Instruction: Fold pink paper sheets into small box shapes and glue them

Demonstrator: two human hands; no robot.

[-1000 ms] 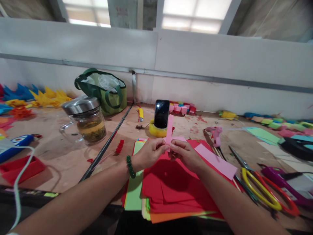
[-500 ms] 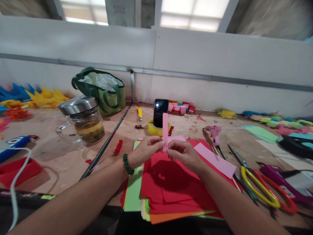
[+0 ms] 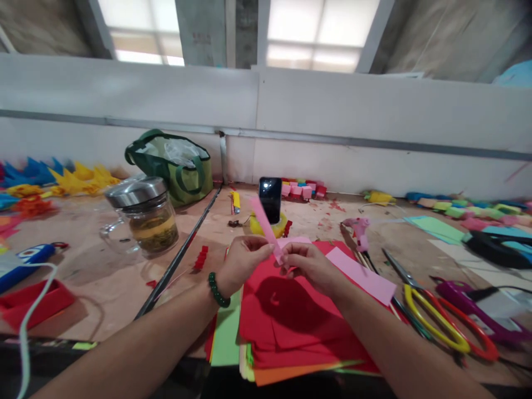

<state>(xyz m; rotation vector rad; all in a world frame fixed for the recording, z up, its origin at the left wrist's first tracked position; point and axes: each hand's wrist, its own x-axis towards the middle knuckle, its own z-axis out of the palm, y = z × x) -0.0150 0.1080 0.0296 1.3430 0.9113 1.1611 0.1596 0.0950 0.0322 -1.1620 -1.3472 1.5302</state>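
Between my two hands is a narrow pink paper strip [image 3: 265, 224], tilted with its free end up and to the left. My left hand [image 3: 248, 261], a green bead bracelet at its wrist, pinches the strip near its lower end. The fingertips of my right hand [image 3: 305, 262] close on that same lower end, where the paper seems folded; the fingers hide the details. Below both hands lies a stack of red paper sheets [image 3: 299, 327] over other colours. A pink paper piece [image 3: 361, 275] rests on the stack's right side, beside my right forearm.
Scissors [image 3: 432, 318] and a purple glue gun [image 3: 477, 310] lie at right, a pink glue gun [image 3: 358, 230] behind them. A phone [image 3: 270, 199] stands in a yellow tape roll [image 3: 266, 226]. At left are a glass tea mug [image 3: 152, 227], a green bag [image 3: 191, 180] and a red paper box [image 3: 37, 305].
The pink strip, upright before, now leans to the left. Both hands stay closed on its lower end. The view has tipped up slightly.
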